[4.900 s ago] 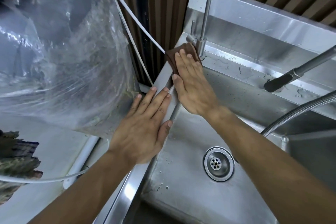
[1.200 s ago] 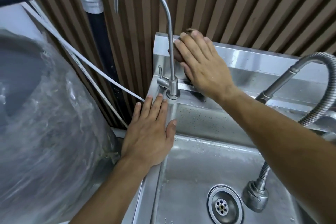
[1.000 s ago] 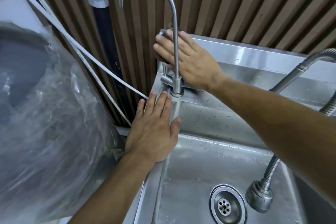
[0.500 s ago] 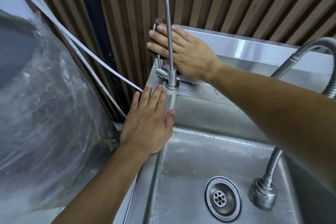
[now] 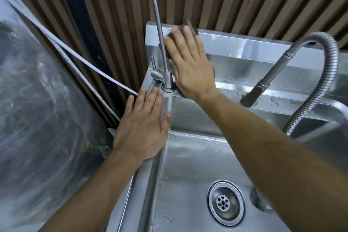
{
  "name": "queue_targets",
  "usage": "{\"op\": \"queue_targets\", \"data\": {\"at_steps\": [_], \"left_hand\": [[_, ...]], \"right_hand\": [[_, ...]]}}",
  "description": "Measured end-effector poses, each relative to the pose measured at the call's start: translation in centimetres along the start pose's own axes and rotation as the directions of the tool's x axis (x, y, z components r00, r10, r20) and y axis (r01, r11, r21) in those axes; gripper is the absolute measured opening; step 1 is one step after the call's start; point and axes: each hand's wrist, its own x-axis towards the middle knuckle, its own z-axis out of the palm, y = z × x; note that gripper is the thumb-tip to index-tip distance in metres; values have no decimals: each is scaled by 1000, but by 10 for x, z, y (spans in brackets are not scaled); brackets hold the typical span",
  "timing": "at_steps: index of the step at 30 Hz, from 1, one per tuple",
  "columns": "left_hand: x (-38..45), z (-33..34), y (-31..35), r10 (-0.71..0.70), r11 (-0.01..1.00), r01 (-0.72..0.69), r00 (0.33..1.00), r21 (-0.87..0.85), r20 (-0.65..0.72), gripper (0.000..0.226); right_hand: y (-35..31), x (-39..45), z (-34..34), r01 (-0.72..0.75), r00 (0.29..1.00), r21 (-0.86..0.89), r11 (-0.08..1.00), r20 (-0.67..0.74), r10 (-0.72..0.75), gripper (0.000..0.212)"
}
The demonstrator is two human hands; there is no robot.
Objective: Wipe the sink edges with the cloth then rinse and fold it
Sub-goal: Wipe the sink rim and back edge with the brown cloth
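Note:
My right hand (image 5: 190,62) lies flat against the steel backsplash (image 5: 244,47) of the sink, pressing a dark brown cloth (image 5: 190,25) onto it. Only slivers of the cloth show above and beside my fingers, just right of the thin gooseneck tap (image 5: 159,30). My left hand (image 5: 143,128) rests flat with fingers apart on the sink's left rim (image 5: 143,184), its fingertips close to the tap's base. It holds nothing. The basin (image 5: 188,175) below is wet, with a round drain (image 5: 226,201).
A flexible metal spray hose (image 5: 323,73) arcs over the right side, its dark nozzle (image 5: 254,93) pointing at the back ledge. A large plastic-wrapped object (image 5: 41,109) fills the left. A white cable (image 5: 79,60) and a black pipe (image 5: 81,24) run along the slatted wall.
My right hand with the cloth has slid right along the backsplash, from behind the tap's neck to just right of it. My left hand has stayed on the rim.

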Motion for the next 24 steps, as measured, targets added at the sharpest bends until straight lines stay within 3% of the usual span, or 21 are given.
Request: {"op": "queue_targets", "data": {"at_steps": [1, 3, 5, 10, 12, 14, 16, 19, 24], "left_hand": [[0, 0, 0, 0, 1000, 0, 1000, -4, -1, 76], [-1, 0, -1, 1, 1000, -2, 1000, -11, -7, 75], [-2, 0, -1, 2, 1000, -2, 1000, -5, -7, 75], [-4, -2, 0, -6, 1000, 6, 1000, -13, -1, 72], [0, -3, 1, -7, 1000, 7, 1000, -27, -9, 72], [4, -3, -1, 1, 998, -2, 1000, -55, -23, 74], [6, -4, -3, 13, 997, -15, 999, -70, -29, 75], [-1, -2, -1, 6, 999, -6, 1000, -32, -4, 72], [-4, -2, 1, 3, 1000, -3, 1000, -22, -10, 71]], "right_hand": [[2, 6, 4, 148, 989, -40, 988, 27, -147, 57], [16, 12, 5, 287, 958, -98, 953, 45, -284, 59], [35, 5, -1, 281, 960, -129, 951, 37, -279, 61], [45, -23, -9, 44, 999, -144, 989, 14, -42, 56], [35, -9, -3, 162, 987, -179, 970, 27, -160, 61], [32, 9, 8, 437, 899, -286, 853, 118, -422, 66], [36, 18, 14, 622, 781, -427, 656, 281, -558, 65], [35, 23, 16, 738, 674, -451, 502, 457, -580, 63], [22, 50, 16, 807, 578, -470, 358, 503, -642, 67]]}}
